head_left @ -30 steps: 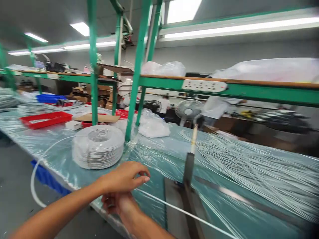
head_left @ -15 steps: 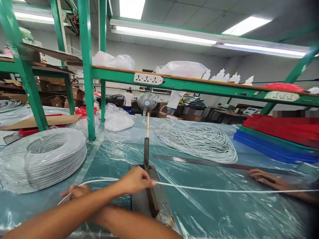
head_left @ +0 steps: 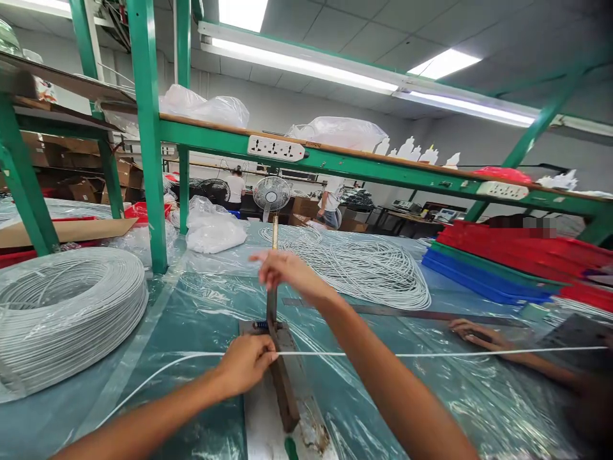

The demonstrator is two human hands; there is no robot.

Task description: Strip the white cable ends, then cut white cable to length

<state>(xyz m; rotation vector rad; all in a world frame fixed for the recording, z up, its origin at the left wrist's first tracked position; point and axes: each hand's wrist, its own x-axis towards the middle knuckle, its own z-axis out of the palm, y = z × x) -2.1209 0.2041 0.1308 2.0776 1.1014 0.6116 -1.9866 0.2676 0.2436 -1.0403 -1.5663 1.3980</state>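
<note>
My left hand (head_left: pixel 246 361) pinches a thin white cable (head_left: pixel 383 354) at the bed of a lever cutter (head_left: pixel 282 390). The cable runs across the cutter to the right and trails off down to the left. Above it, my right hand (head_left: pixel 287 271) is in the air in front of the cutter's upright handle (head_left: pixel 274 233), fingers apart and index finger stretched out. Whether it touches the handle I cannot tell. At the right, another person's hand (head_left: pixel 474 333) rests on the table near the cable and a steel ruler (head_left: pixel 407 313).
A big coil of white cable (head_left: pixel 119 313) lies at left, a loose heap of cut cable (head_left: pixel 373 268) behind the ruler. Red and blue trays (head_left: pixel 479 271) are stacked at right. A green shelf frame (head_left: pixel 148 160) stands over the table, which is covered with clear plastic.
My right hand has left the cable at lower left, come out from under my left arm and risen to the cutter handle. My left hand keeps its pinch. The view has shifted slightly right.
</note>
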